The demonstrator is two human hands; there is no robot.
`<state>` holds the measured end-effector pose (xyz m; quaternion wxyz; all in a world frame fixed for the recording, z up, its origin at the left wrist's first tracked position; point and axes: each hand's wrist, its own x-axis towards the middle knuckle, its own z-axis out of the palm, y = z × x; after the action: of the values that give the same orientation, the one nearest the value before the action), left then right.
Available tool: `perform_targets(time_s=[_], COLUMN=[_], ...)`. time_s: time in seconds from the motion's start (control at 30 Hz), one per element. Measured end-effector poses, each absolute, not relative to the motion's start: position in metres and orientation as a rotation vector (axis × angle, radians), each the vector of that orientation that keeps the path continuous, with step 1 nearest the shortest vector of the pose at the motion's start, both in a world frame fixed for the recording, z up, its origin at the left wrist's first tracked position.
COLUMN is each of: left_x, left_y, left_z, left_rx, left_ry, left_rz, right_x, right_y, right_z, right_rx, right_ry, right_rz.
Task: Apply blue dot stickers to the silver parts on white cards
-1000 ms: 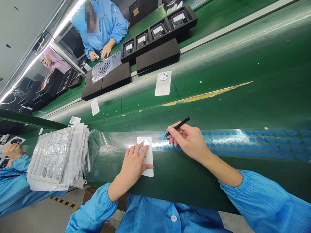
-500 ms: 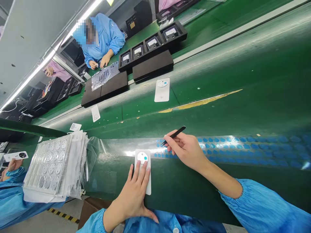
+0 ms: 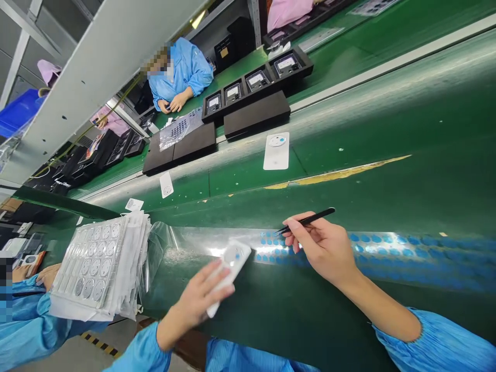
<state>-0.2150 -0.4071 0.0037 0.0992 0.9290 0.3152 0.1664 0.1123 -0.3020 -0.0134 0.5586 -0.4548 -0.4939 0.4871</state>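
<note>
My left hand (image 3: 197,294), blurred by motion, has its fingers across a white panel (image 3: 222,281) shaped like a phone back; its thumb is hidden. The panel lies at a slant and bears a round ring with a blue dot near its top end. Black tweezers (image 3: 315,216) are gripped in my right hand (image 3: 323,245), their tips pointing left over a clear film strip. Rows of blue round stickers (image 3: 411,252) cover much of this film. Whether the tips hold a sticker is too small to tell.
To the left, clear trays of round parts (image 3: 95,263) sit on stacked white sheets. Other white panels (image 3: 277,150) lie farther back on the green bench (image 3: 310,315). Beyond are black boxes (image 3: 258,116) and a co-worker in blue (image 3: 184,67). Another person's sleeves (image 3: 27,330) show at left.
The white panel has turned to a slant with my left hand, its upper end swinging right. My right hand still holds the tweezers, now turned flatter. The whole view has shifted slightly.
</note>
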Motion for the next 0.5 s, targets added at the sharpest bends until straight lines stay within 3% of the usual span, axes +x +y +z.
perform_targets(time_s=[0.1, 0.27, 0.5], left_x=[-0.214, -0.206, -0.205], left_y=[-0.322, -0.187, -0.127], left_z=[0.007, 0.008, 0.002], left_rx=[2.799, 2.692, 2.454], left_ry=[1.114, 1.559, 1.796], left_rz=[0.627, 0.439, 0.059], right_x=[0.116, 0.119, 0.121], right_y=[-0.299, -0.294, -0.296], right_z=[-0.014, -0.015, -0.017], right_rx=[-1.09, -1.105, -1.105], right_ry=[-1.13, -1.142, -1.181], right_rz=[1.102, 1.078, 1.033])
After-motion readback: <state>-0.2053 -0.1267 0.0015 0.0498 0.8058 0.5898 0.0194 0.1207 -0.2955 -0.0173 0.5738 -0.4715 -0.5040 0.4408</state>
